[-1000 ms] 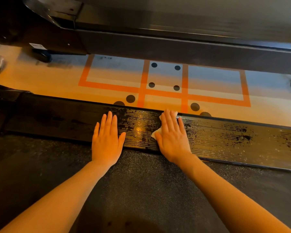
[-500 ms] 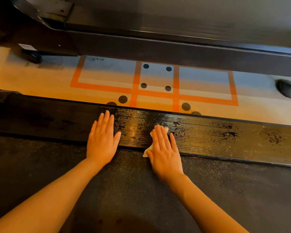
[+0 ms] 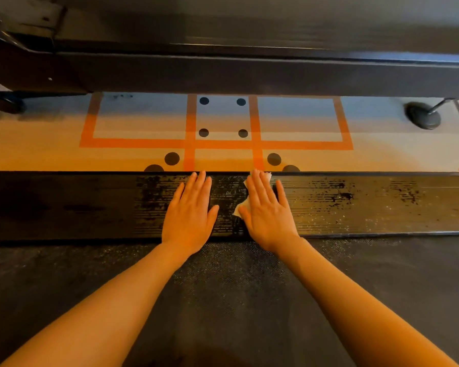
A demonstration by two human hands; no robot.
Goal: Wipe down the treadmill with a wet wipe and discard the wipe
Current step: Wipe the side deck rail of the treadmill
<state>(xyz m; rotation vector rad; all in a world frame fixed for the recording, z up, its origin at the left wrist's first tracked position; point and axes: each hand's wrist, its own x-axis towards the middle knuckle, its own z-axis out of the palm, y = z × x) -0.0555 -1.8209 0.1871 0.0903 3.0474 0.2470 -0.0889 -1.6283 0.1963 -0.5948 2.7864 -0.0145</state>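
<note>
On the side rail: both hands lie flat, fingers straight, side by side but apart.
Left hand [image 3: 190, 215]: palm down on the treadmill's side rail [image 3: 368, 205], holding nothing.
Right hand [image 3: 268, 213]: presses the wet wipe [image 3: 239, 209] onto the rail; fingertips reach its far edge.
Belt [image 3: 223, 300]: borders the rail's near edge.
Floor [image 3: 37, 149]: open strip beyond the rail, marked with orange lines [image 3: 133, 143].

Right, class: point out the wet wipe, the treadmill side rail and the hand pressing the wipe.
wet wipe [image 3: 239, 208], head view: white corner beside the thumb.
side rail [image 3: 368, 205], head view: bare ribbed top.
right hand [image 3: 269, 213], head view: back of hand.
</note>
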